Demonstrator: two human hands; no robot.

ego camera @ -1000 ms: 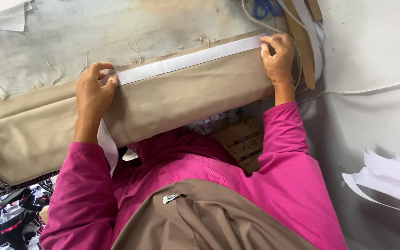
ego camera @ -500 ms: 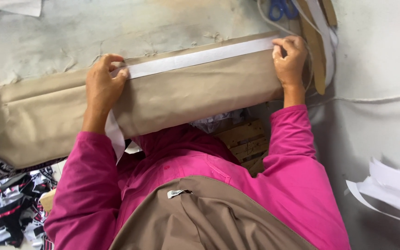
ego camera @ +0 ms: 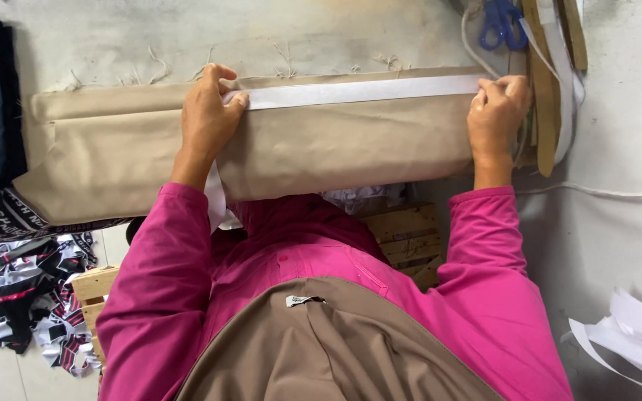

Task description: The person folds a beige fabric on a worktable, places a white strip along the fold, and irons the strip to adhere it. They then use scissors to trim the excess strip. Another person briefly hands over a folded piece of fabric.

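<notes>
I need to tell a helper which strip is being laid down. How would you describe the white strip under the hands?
Start at the tan cloth spread across the worktable. Along its far edge runs a flat white strip, pinned by the left hand and right hand. Unlike the loose white strips piled by the blue scissors, it lies straight and taut.

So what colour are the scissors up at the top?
The scissors have blue handles; the head view shows them, lying near the right hand.
</notes>
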